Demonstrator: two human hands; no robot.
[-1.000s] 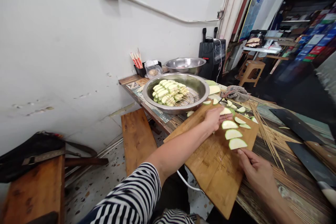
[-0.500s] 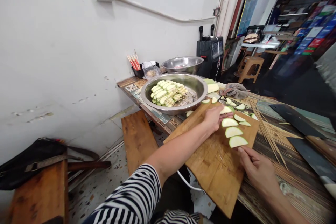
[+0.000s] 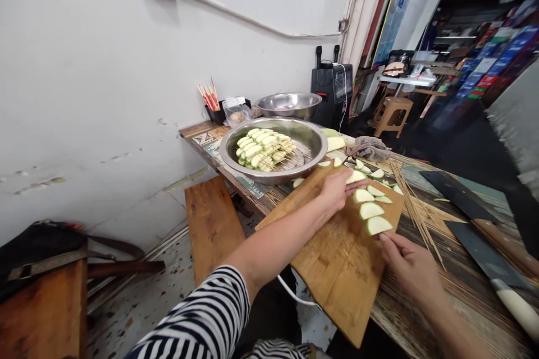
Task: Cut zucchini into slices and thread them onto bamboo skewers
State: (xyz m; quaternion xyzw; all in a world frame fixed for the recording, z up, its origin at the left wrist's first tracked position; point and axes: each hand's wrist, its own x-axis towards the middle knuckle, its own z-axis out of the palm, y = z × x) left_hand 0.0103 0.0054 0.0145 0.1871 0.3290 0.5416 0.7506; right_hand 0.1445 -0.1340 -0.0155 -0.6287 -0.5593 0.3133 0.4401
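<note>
PLACE: looks like a small eatery | round stainless-steel basin (image 3: pixel 269 178) piled with skewered pale-green slices (image 3: pixel 259 148) on a worn brown wooden table (image 3: pixel 396 297) | black holder (image 3: pixel 217 117) of red-and-white sticks (image 3: pixel 209 98) | brown plastic stool (image 3: pixel 393 116) by a white-topped table (image 3: pixel 408 81) | stacked blue, red and green boxes (image 3: pixel 492 67) at back

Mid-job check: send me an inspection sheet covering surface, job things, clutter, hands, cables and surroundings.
Surface: wood-patterned table; board overhangs its near edge.
Job's things: row of half-round slices between the hands; skewered pile in the front basin; loose skewers right of the board.
Clutter: two cleavers right of the skewers; crumpled cloth beyond the board.
Hands: left hand holds the row's far end; right hand pinches at its near end, exact grip too small to tell.
Cables: white cable below the board; thin cord at the speaker.
Surroundings: wall and bench to the left; stool beyond the table.
</note>
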